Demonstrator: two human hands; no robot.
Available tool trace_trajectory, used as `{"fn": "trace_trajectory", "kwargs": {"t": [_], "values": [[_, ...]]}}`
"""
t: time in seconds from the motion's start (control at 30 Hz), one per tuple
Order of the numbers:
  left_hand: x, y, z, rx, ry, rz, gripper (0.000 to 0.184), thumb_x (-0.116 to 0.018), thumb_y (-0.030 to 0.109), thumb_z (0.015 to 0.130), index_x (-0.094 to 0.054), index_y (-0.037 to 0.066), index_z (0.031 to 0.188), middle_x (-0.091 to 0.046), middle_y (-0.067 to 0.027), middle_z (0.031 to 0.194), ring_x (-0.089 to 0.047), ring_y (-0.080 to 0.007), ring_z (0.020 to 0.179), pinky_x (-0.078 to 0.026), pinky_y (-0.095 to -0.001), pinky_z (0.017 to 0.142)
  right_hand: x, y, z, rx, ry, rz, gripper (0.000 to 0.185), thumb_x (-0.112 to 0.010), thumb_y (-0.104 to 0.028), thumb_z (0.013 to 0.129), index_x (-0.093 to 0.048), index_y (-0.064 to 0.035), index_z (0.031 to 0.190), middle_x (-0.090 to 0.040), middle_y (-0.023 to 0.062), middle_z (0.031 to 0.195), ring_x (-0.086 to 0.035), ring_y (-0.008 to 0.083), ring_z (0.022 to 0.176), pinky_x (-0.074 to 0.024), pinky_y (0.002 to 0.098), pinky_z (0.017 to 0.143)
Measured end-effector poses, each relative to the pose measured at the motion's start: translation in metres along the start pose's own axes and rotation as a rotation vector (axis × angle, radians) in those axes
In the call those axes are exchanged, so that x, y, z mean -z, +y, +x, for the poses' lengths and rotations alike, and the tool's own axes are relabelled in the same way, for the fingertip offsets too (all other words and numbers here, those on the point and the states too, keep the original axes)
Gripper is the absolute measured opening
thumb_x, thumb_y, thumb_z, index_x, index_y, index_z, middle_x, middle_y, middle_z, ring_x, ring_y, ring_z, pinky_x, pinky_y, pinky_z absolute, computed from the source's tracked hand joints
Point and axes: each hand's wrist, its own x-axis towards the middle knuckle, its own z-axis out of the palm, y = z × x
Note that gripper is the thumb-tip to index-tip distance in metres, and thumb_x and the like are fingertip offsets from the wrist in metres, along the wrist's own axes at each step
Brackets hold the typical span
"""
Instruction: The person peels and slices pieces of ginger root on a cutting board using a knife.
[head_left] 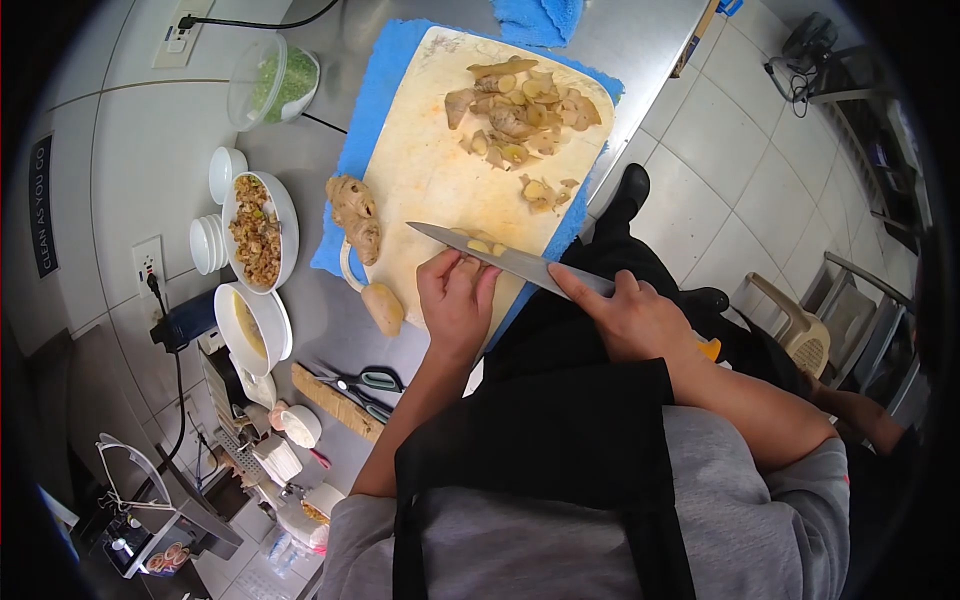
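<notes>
My right hand [640, 320] is wrapped around the handle of a long kitchen knife [530, 268], its index finger stretched along the blade. A yellow handle end shows beyond the palm. Curled fingers of my left hand [457, 295] press down on a piece of ginger, mostly hidden, right beside the blade. Pale ginger slices [482, 243] lie against the knife's far side on the cutting board [420, 170]. A heap of ginger peels and cut bits [520, 110] covers the board's far end, with a smaller peel pile [542, 193] nearer. Unpeeled ginger [355, 215] rests at the left edge.
Blue cloth [375, 110] lies under the board. A peeled ginger piece [382, 309] sits beside the board's handle. To the left stand a bowl of chopped brown food [285, 240], a bowl with yellowish contents [232, 320] and a tub of greens [290, 85]. Scissors [380, 379] lie near my left forearm.
</notes>
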Motion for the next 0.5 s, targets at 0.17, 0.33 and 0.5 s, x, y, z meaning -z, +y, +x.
{"fn": "trace_trajectory", "kwargs": {"t": [0.17, 0.33, 0.5], "values": [[-0.002, -0.001, -0.001, -0.003, 0.023, 0.004, 0.031, -0.08, 0.005, 0.076, -0.063, 0.003, 0.102, -0.051, -0.0147, 0.113, -0.054, -0.0278, 0.101, -0.049, -0.0338, 0.084, 0.011, 0.003, -0.003, -0.01, -0.048, -0.019, 0.075, -0.056, -0.01, 0.086, -0.03, -0.0413, 0.149, -0.054, 0.0197, 0.089, -0.065, 0.0354, 0.073, -0.0555, 0.0419, 0.062], [-0.003, -0.001, -0.002, -0.009, 0.028, -0.016, 0.034, -0.082, 0.005, 0.075, -0.065, 0.003, 0.105, -0.05, -0.0151, 0.114, -0.055, -0.0262, 0.1, -0.051, -0.0314, 0.08, 0.014, 0.008, 0.007, -0.053, -0.094, 0.003, 0.072, -0.057, -0.011, 0.086, -0.032, -0.037, 0.148, -0.057, 0.0192, 0.086, -0.065, 0.035, 0.068, -0.0554, 0.043, 0.061], [-0.002, -0.002, -0.001, -0.02, 0.015, -0.004, 0.034, -0.081, 0.005, 0.076, -0.064, 0.002, 0.105, -0.05, -0.0153, 0.114, -0.054, -0.0263, 0.1, -0.051, -0.0318, 0.081, 0.023, 0.031, 0.01, 0.055, -0.179, 0.106, 0.067, -0.059, -0.014, 0.087, -0.037, -0.0325, 0.147, -0.058, 0.0161, 0.079, -0.065, 0.0319, 0.067, -0.0553, 0.0422, 0.059]]}}
